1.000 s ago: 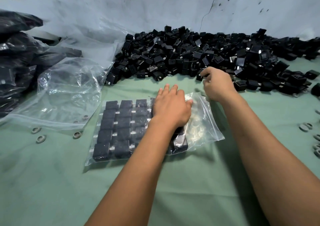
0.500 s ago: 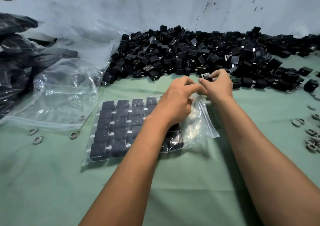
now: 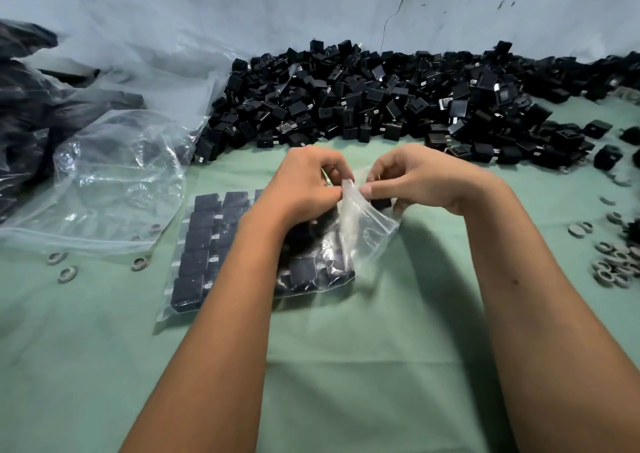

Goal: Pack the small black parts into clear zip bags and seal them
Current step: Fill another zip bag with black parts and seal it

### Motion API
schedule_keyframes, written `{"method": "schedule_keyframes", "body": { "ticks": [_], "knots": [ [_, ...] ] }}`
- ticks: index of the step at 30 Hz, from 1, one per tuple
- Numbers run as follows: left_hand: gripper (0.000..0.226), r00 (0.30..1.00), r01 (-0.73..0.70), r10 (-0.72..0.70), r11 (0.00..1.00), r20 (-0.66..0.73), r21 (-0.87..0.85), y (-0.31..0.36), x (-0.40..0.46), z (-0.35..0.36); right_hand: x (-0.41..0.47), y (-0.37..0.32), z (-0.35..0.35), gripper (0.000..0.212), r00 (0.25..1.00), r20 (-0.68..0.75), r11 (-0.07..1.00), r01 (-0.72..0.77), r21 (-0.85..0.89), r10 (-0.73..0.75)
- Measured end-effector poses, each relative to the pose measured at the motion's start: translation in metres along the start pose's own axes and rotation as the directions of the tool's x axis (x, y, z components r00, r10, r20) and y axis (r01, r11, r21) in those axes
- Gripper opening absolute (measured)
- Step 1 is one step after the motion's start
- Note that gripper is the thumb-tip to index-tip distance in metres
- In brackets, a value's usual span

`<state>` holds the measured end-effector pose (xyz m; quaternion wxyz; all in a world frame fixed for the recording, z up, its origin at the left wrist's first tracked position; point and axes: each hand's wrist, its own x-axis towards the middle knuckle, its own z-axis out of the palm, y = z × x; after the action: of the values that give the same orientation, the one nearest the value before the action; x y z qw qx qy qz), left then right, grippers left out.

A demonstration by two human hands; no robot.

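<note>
Flat on the green bench (image 3: 346,366): a clear zip bag (image 3: 363,230), long axis running left to right, open mouth lifted at the right end. Inside, rows of small black parts (image 3: 201,241), boxy and matte, laid side by side. Left hand (image 3: 304,182) pinching the soft, crinkled mouth edge; right hand (image 3: 415,178) pinching the same edge just beside it, with 1 black part (image 3: 381,204) under its fingers. Far behind, a loose pile of parts (image 3: 381,99). Left, a rumpled empty bag (image 3: 114,182).
</note>
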<state>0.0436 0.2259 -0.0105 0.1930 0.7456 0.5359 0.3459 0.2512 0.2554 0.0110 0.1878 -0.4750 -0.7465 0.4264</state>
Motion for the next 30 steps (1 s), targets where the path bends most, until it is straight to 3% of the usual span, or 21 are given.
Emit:
{"method": "schedule_keyframes", "body": {
  "ticks": [3, 5, 9, 13, 16, 25, 28, 30],
  "knots": [
    [0.017, 1.0, 0.015, -0.013, 0.998, 0.027, -0.056, 0.004, -0.001, -0.008, -0.003, -0.005, 0.005, 0.016, 0.972, 0.224, 0.99, -0.039, -0.138, 0.069],
    [0.017, 0.999, 0.009, -0.005, 0.994, 0.038, -0.109, 0.009, -0.001, -0.01, -0.003, -0.008, 0.01, 0.017, 0.953, 0.288, 0.979, -0.031, -0.201, 0.09],
    [0.017, 0.999, -0.027, 0.031, 0.987, 0.02, -0.158, 0.018, 0.0, -0.009, -0.004, -0.012, 0.009, 0.035, 0.939, 0.333, 0.992, -0.05, -0.116, 0.086],
    [0.018, 0.999, -0.035, 0.036, 0.983, 0.006, -0.181, 0.024, 0.001, -0.005, -0.001, -0.008, 0.001, 0.012, 0.918, 0.393, 0.995, -0.019, -0.094, 0.055],
    [0.015, 0.999, -0.037, 0.038, 0.984, 0.006, -0.176, 0.028, 0.003, -0.001, 0.002, -0.01, 0.004, 0.026, 0.921, 0.388, 0.987, 0.038, -0.156, 0.026],
    [0.024, 1.0, -0.01, 0.009, 0.971, -0.005, -0.238, 0.027, 0.0, 0.0, 0.004, -0.017, 0.013, 0.019, 0.878, 0.478, 0.957, 0.157, -0.243, -0.022],
    [0.018, 0.992, 0.058, -0.073, 0.987, -0.1, -0.148, 0.014, 0.001, -0.009, 0.007, -0.013, 0.014, 0.025, 0.889, 0.457, 0.971, 0.116, -0.209, -0.008],
    [0.016, 0.965, 0.189, -0.188, 0.982, -0.183, -0.013, -0.004, 0.001, -0.023, 0.008, -0.01, 0.012, 0.025, 0.887, 0.461, 0.977, 0.106, -0.185, -0.009]
  ]
}}
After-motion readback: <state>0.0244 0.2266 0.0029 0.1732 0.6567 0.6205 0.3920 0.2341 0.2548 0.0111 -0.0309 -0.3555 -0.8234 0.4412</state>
